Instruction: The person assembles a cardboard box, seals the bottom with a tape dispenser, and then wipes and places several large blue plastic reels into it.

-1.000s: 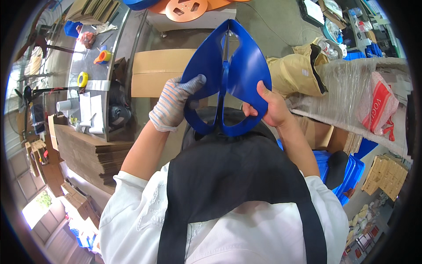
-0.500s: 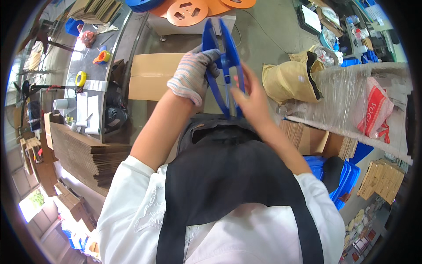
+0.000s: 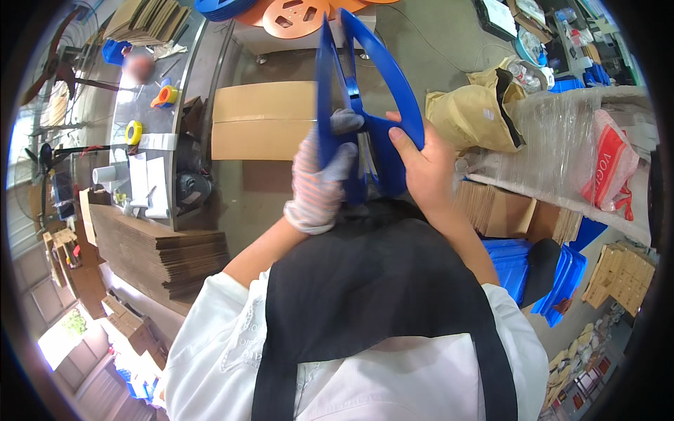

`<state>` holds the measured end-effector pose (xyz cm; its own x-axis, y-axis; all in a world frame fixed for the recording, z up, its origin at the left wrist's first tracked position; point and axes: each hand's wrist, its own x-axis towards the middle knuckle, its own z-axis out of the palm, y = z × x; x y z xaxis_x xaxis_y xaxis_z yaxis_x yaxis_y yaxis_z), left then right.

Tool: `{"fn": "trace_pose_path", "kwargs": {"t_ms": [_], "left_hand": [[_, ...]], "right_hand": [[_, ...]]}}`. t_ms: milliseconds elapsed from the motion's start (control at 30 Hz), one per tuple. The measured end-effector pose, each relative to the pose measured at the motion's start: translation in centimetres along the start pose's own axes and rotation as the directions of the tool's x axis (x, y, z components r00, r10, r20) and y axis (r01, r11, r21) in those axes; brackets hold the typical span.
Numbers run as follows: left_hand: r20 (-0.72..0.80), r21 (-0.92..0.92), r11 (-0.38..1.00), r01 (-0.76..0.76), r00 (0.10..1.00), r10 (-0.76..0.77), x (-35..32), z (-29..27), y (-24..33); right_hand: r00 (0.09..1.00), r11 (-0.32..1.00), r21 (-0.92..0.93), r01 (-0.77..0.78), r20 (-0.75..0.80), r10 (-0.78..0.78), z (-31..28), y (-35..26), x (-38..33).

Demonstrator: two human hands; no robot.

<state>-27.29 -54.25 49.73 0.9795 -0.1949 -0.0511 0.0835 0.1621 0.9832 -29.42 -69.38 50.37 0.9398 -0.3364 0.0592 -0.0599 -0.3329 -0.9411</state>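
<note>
A blue plastic reel (image 3: pixel 394 76) with two wide flanges stands on edge between my hands, above the front of my black apron. My left hand (image 3: pixel 314 184), in a striped knitted glove with grey fingertips, is closed on the left flange near the hub, its thumb and fingers reaching through to the inner side. My bare right hand (image 3: pixel 430 168) pinches the right flange at its outer edge, thumb on the near face. The fingers behind that flange are mostly hidden. The gap between the flanges shows the hub.
Orange reels (image 3: pixel 295 17) and blue reels (image 3: pixel 223 8) lie on a stand ahead. A flat carton (image 3: pixel 263 121) lies beyond my left hand. At left are a workbench with yellow tape (image 3: pixel 133 132) and stacked cardboard (image 3: pixel 151 245). A tan sack (image 3: pixel 467 116) stands at right.
The reel has turned, so its right flange shows more of its face, and it looks larger. My left hand has come lower and nearer; my right hand has shifted rightward with the flange.
</note>
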Motion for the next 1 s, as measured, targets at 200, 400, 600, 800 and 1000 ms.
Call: {"fn": "trace_pose_path", "kwargs": {"t_ms": [200, 400, 600, 800, 1000], "left_hand": [[0.032, -0.489, 0.866, 0.108, 0.994, -0.106, 0.4, -2.5, 1.6], [0.048, -0.660, 0.739, 0.139, 0.989, -0.143, 1.4, -3.8, 1.0], [0.056, -0.601, 0.768, 0.221, 0.970, -0.235, 2.3, -2.7, 1.6], [0.148, -0.170, 0.908, 0.383, 0.921, -0.360, 4.7, -0.1, 2.5], [0.136, 0.395, 0.918, -0.036, 0.991, -0.020, 3.0, 0.4, -3.7]], "right_hand": [[0.943, 0.949, 0.194, -0.248, 0.271, 0.191, -2.0, -1.5, 2.1], [0.921, 0.916, 0.276, -0.293, 0.338, 0.193, -2.3, -0.5, 3.5], [0.916, 0.895, 0.299, -0.332, 0.330, 0.229, -1.0, 1.0, 4.0], [0.881, 0.928, 0.039, -0.370, 0.331, 0.338, 3.1, 4.0, -2.0], [0.842, 0.787, 0.348, -0.510, 0.389, 0.374, 3.6, 4.4, -2.3]]}}
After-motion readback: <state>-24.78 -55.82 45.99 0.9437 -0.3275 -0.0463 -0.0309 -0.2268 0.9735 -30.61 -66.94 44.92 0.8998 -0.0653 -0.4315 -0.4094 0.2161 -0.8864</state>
